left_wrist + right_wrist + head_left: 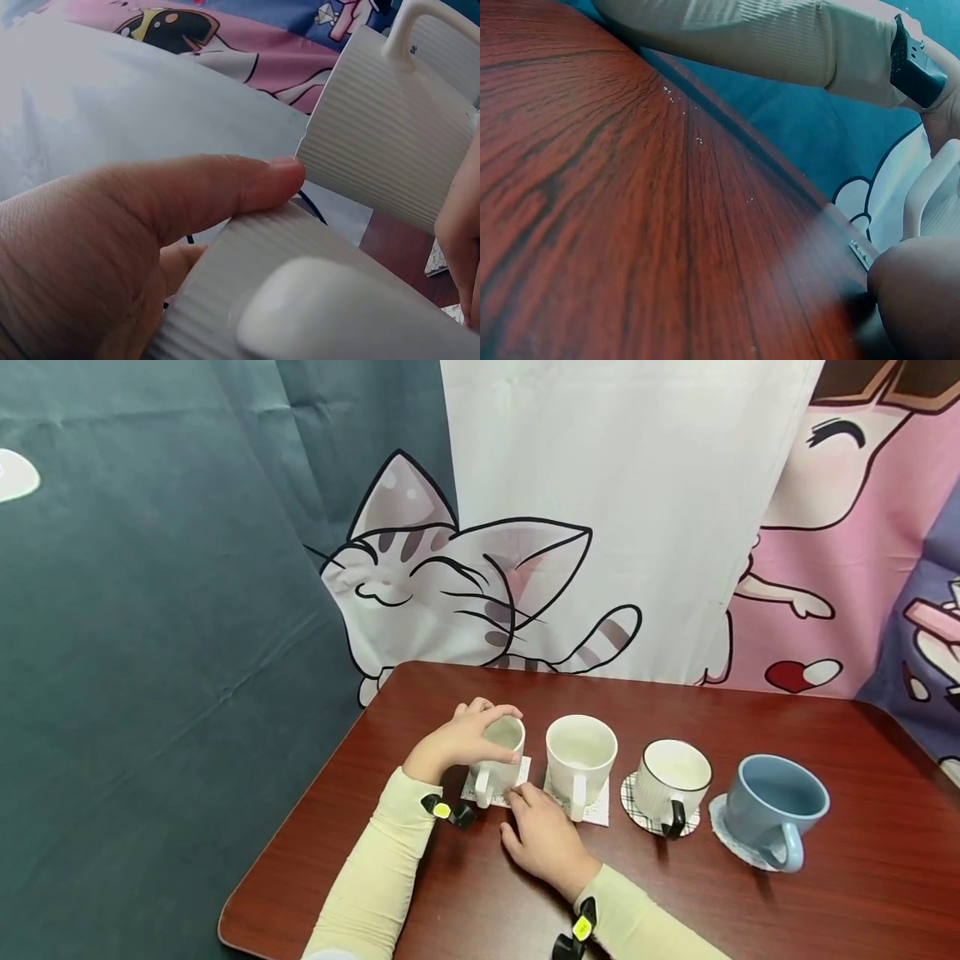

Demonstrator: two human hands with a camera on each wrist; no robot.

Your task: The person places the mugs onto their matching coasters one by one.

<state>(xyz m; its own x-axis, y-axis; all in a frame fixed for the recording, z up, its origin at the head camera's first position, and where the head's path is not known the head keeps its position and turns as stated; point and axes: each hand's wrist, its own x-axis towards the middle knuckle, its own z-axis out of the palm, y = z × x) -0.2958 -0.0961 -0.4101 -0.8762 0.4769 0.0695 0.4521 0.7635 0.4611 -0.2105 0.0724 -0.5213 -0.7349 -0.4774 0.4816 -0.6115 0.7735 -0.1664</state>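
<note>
My left hand grips the leftmost white ribbed mug from above, thumb on the near right side and fingers round the far rim. In the left wrist view, the thumb presses on that mug's ribbed wall. The mug stands over a pale square coaster, its handle towards me. My right hand lies low on the table, fingertips at the coaster's near right corner and thumb apart from it. Beside it, a second white ribbed mug stands on another square coaster.
Farther right are a white mug with black rim and handle on a round checked coaster, and a blue mug on a pale round coaster. The table's left edge runs beside my left forearm. A printed cloth hangs behind.
</note>
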